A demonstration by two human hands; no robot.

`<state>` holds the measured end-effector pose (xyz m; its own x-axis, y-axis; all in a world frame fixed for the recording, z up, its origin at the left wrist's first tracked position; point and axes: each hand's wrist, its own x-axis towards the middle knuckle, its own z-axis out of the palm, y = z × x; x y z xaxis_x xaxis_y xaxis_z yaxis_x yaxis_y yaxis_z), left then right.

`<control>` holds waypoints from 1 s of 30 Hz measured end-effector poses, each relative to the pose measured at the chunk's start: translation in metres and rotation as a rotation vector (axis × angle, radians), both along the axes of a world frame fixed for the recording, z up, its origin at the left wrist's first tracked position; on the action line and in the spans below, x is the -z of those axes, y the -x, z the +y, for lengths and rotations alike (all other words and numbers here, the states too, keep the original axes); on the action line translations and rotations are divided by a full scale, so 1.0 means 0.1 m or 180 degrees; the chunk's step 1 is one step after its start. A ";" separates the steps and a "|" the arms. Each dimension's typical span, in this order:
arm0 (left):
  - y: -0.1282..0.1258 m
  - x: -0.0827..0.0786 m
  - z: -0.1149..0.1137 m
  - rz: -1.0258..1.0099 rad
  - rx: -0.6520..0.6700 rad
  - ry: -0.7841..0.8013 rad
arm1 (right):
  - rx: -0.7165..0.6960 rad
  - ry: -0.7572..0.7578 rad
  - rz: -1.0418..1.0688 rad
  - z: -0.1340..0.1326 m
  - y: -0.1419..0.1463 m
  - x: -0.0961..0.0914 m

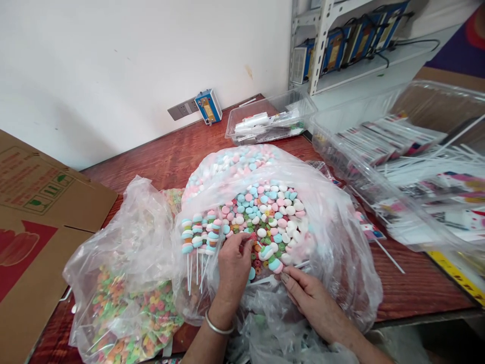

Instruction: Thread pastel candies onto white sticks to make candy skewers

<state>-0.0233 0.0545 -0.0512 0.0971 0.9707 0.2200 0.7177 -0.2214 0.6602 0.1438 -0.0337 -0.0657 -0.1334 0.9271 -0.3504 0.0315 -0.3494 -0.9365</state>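
Observation:
My right hand (305, 288) pinches the stick end of a candy skewer (271, 257), threaded with pastel marshmallows and a green gummy ring. Thumb and fingers of my left hand (235, 258) close on a small red gummy ring (252, 236) near the skewer's tip. Both hands are over an open clear plastic bag (333, 237) of loose pink, blue and white marshmallows (291, 222) mixed with small gummy rings (261, 268). Left of my left hand, several filled candy skewers (197, 232) lie side by side on the bag, their white sticks toward me.
A plastic bag of colourful gummy rings (129, 313) lies at left beside a cardboard box (41, 217). Clear bins (273, 119) with wrappers and a larger bin (379, 202) with white sticks stand behind and right. A blue device (208, 107) is at the wall socket.

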 end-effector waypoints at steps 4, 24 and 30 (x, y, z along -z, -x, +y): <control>-0.02 -0.08 -0.04 -0.0935 -0.0024 0.0784 | -0.0023 -0.0143 -0.0116 0.03 -0.01 -0.06; 0.09 -0.16 -0.14 -0.0364 0.0313 0.0601 | -0.0126 -0.0074 -0.0550 -0.02 -0.03 -0.11; 0.20 -0.25 -0.02 0.0473 0.0605 0.0264 | -0.0032 0.0006 -0.0453 -0.04 -0.06 -0.01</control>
